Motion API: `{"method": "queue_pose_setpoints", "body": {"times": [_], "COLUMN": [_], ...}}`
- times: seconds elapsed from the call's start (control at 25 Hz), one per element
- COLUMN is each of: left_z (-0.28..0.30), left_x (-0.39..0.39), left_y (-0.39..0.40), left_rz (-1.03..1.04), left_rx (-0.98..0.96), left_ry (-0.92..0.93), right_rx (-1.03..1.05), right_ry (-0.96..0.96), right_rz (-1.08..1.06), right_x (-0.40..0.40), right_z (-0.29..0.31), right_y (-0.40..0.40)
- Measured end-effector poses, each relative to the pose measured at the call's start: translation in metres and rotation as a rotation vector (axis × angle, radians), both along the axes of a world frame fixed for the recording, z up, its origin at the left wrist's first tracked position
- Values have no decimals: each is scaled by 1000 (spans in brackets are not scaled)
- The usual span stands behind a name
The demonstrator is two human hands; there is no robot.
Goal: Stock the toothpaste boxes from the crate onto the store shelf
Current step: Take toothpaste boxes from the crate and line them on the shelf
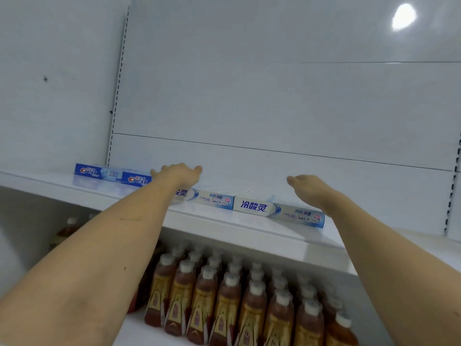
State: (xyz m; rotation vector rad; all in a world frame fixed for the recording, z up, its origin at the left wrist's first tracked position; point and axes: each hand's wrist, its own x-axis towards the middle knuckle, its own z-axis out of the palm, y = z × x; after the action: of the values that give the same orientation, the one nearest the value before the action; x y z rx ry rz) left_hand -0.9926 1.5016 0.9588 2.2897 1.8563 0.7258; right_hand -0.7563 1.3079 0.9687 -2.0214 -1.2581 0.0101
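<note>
While both hands (178, 172) (305, 186) hover empty, fingers relaxed, white-blue toothpaste boxes (278, 212) line shelf (224, 228) end-to-end.

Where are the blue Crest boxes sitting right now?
In the head view, the Crest boxes lie at the left end of the upper shelf, just left of the left hand and the white toothpaste boxes.

A glossy white metal back panel (274, 96) fills most of the view, crossed by thin horizontal seams. A perforated upright slotted strip (119, 78) runs down its left edge, and another slotted strip (452, 196) stands at the far right. A plain white side wall (55, 83) lies to the left, marked with a few dark specks. A bright oval reflection of a ceiling light (404, 17) glares at the upper right.
</note>
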Motion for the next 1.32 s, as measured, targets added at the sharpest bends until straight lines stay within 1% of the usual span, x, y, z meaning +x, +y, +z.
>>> {"method": "queue_pose_setpoints", "body": {"times": [0.08,0.2,0.28,0.32,0.36,0.44,0.52,0.56,0.64,0.72,0.88,1.08,1.16,1.32], "left_z": [-6,-23,-36,-45,-57,-85,-127,-153,-208,-267,-383,-531,-591,-713], "left_x": [-14,-52,-89,-106,-121,-144,-165,-171,-181,-192,-214,-237,-243,-252], "left_y": [-19,-46,-55,-61,-67,-84,-106,-117,-135,-147,-152,-171,-191,-231], "left_rz": [-75,-167,-185,-201,-231,-347,-477,-496,-461,-396,-330,-143,-91,-19], "left_rx": [-9,69,99,116,145,201,183,171,115,14,-245,-546,-665,-909], "left_ry": [27,56,60,40,-12,-191,-375,-425,-488,-476,-362,-100,-64,-31], "right_rx": [16,88,134,188,264,390,422,406,333,201,-70,-390,-481,-665], "right_ry": [-79,-131,-122,-98,-78,-22,47,60,125,229,416,643,727,827], "right_rz": [23,51,72,82,96,145,197,206,193,168,145,102,80,66], "right_x": [-30,-85,-123,-144,-164,-205,-244,-258,-279,-295,-303,-300,-298,-299], "right_z": [-3,-17,-35,-47,-59,-85,-125,-152,-212,-279,-406,-558,-615,-731], "right_y": [-10,-32,-44,-51,-58,-68,-69,-68,-62,-62,-75,-110,-125,-157]}}
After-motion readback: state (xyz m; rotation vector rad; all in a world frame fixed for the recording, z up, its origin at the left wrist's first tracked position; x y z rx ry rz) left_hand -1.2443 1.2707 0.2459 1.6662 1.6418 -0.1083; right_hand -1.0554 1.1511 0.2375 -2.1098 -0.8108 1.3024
